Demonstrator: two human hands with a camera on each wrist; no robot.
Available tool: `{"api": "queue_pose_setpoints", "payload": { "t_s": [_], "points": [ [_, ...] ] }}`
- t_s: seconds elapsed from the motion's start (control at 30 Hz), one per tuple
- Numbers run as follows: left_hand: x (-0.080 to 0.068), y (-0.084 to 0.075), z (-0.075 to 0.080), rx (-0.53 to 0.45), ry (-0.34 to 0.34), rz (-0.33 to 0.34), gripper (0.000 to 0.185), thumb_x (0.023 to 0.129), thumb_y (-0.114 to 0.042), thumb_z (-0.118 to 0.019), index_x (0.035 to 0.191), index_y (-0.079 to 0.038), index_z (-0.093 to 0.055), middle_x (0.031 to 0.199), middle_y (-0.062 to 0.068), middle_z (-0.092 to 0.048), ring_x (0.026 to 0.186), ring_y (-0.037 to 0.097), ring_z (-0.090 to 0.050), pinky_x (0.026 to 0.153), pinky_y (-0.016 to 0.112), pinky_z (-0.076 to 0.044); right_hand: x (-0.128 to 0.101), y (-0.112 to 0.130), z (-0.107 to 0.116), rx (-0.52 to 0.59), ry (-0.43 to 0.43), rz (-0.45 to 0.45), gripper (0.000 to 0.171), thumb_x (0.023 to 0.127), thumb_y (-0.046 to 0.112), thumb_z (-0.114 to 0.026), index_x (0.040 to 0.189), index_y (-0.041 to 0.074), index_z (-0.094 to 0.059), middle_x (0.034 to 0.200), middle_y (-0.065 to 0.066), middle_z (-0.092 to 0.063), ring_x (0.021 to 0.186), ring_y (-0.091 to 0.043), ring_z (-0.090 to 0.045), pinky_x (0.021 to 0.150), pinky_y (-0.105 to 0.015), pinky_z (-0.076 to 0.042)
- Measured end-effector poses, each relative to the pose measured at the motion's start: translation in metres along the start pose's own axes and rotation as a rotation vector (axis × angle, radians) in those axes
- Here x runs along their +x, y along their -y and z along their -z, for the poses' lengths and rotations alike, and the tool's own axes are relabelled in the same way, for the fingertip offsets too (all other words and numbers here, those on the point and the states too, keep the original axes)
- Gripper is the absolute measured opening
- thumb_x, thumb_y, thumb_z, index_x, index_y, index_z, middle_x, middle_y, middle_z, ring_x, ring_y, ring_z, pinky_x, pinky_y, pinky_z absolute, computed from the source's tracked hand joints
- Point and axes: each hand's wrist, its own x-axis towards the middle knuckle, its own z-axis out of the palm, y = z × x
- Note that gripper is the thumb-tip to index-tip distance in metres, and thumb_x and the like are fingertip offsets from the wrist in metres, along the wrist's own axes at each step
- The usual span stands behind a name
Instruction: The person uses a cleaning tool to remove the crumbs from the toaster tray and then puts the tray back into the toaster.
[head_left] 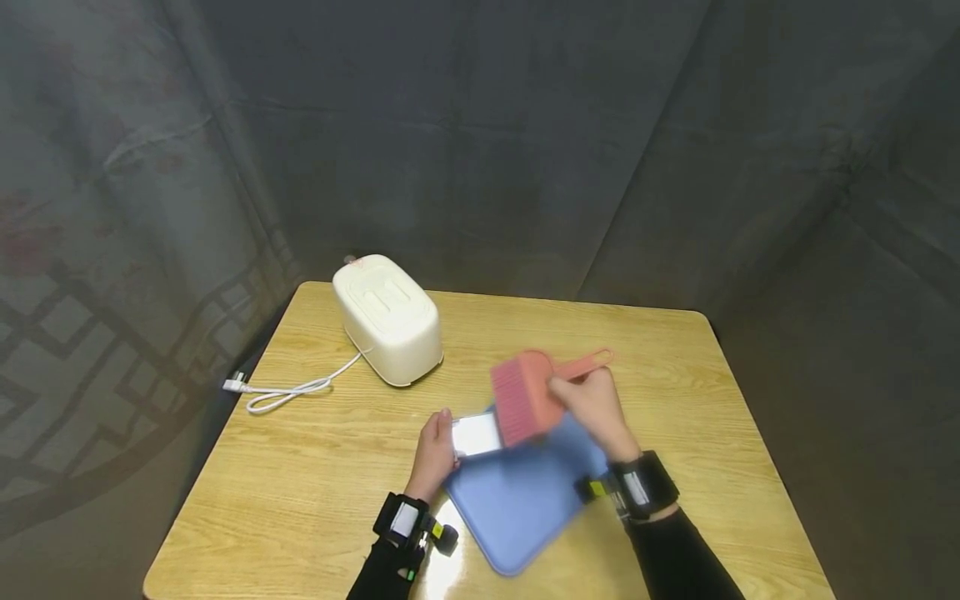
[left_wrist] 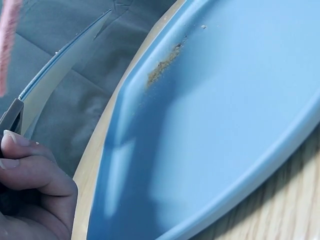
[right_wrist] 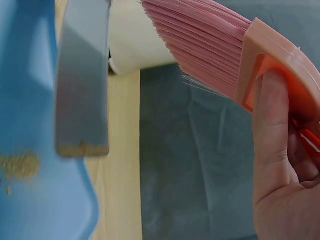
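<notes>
Holding a metal crumb plate (head_left: pixel 477 433) tilted over the blue tray (head_left: pixel 525 500) at frame centre, the left hand (head_left: pixel 435 454) pinches its edge; the right hand (head_left: pixel 592 408) grips the pink brush (head_left: pixel 525 398). Risk: crumbs (left_wrist: pixel 162 67) (near the rim) flicked onto the bench (head_left: pixel 315 467) by brisk strokes.

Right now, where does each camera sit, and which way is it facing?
Head: high, looking forward and down at the wooden table; both forearms and hands show.
Left wrist: low by the left hand, looking across the blue tray with its crumbs.
Right wrist: beside the right hand, looking along the pink brush toward the metal crumb tray.
All three views share the blue tray.
</notes>
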Motion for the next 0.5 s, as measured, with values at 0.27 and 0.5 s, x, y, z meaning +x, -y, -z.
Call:
{"api": "queue_pose_setpoints", "payload": {
  "t_s": [0.27,0.5],
  "points": [
    [-0.001,-0.002,-0.002,-0.005,0.011,-0.013,0.044,0.113,-0.036,-0.032,0.098,-0.001,-0.053,0.072,0.005,-0.047,0.047,0.014,-0.046,0.042,0.023,-0.042,-0.007,0.009,-0.025,-0.026,0.053,-0.02,0.018,0.081,0.002,-0.072,0.098,-0.002,-0.069,0.089,-0.014,-0.072,0.071,-0.022,-0.067,0.063,-0.031,-0.058],
    [-0.001,-0.001,-0.003,0.003,0.014,-0.04,0.044,0.113,-0.034,-0.032,0.099,0.001,-0.053,0.072,0.007,-0.049,0.047,0.014,-0.046,0.042,0.024,-0.043,-0.014,-0.003,-0.045,-0.054,0.076,0.005,0.015,0.081,0.002,-0.072,0.095,0.001,-0.068,0.086,-0.012,-0.07,0.066,-0.023,-0.066,0.056,-0.035,-0.059]
  ]
}}
